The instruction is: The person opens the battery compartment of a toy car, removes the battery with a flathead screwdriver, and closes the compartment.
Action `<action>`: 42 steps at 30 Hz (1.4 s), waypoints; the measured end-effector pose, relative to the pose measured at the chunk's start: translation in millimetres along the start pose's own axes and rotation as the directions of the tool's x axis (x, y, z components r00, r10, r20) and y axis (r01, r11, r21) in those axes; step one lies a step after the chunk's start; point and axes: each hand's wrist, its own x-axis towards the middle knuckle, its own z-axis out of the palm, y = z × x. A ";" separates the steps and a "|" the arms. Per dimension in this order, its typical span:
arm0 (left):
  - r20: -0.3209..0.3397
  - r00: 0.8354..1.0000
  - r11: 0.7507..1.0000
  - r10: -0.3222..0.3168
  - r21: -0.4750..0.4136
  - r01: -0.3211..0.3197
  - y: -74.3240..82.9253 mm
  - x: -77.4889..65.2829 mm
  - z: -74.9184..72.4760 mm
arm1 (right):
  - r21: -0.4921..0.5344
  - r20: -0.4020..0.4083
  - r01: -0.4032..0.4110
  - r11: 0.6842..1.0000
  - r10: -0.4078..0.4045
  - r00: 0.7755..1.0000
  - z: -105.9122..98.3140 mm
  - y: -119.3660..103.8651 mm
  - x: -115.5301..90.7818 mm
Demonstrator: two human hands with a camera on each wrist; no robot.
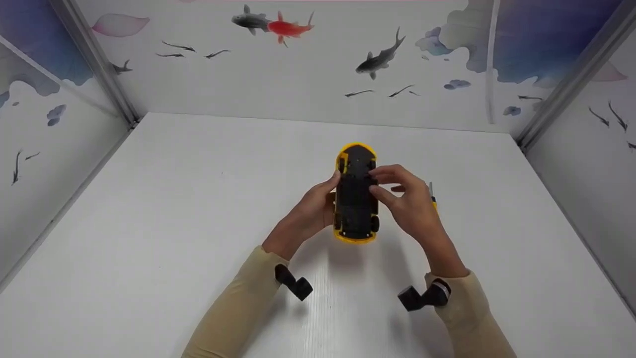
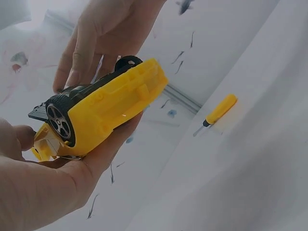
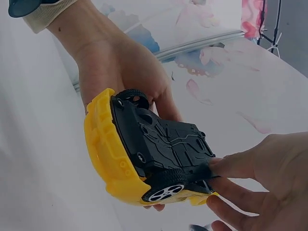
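A yellow toy car (image 1: 357,194) is held above the table with its black underside (image 3: 166,139) facing up, toward the head camera. My left hand (image 1: 313,206) grips it from the left side, the thumb along the edge and the palm beneath the yellow body (image 2: 118,103). At the car's right side, my right hand (image 1: 410,199) pinches the edge between thumb and fingers, just past a wheel (image 3: 166,185) in the right wrist view. The right fingertips partly hide the part they pinch. A screwdriver (image 2: 222,109) with a yellow handle lies on the table beyond the right hand.
The white table (image 1: 198,199) spreads beneath both hands. Printed panels with fish and clouds stand at the back (image 1: 318,79) and sides, joined by metal posts (image 1: 97,59). Each sleeve carries a black wrist camera (image 1: 293,282).
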 end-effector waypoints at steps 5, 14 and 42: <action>0.023 1.000 1.000 0.005 -0.001 -0.005 -0.7 0.2 0.6 | 0.023 -0.024 -0.023 0.999 0.024 0.999 -3.0 -1.0 0.7; 0.052 0.999 1.000 0.015 0.007 -0.016 -2.6 -2.0 0.1 | 0.100 -0.064 -0.029 0.995 0.035 0.997 -13.2 -0.8 2.3; 0.024 0.999 1.000 0.025 0.011 -0.025 -2.1 -0.6 -4.9 | 0.328 -0.168 -0.087 0.941 0.149 0.975 -56.9 42.3 19.5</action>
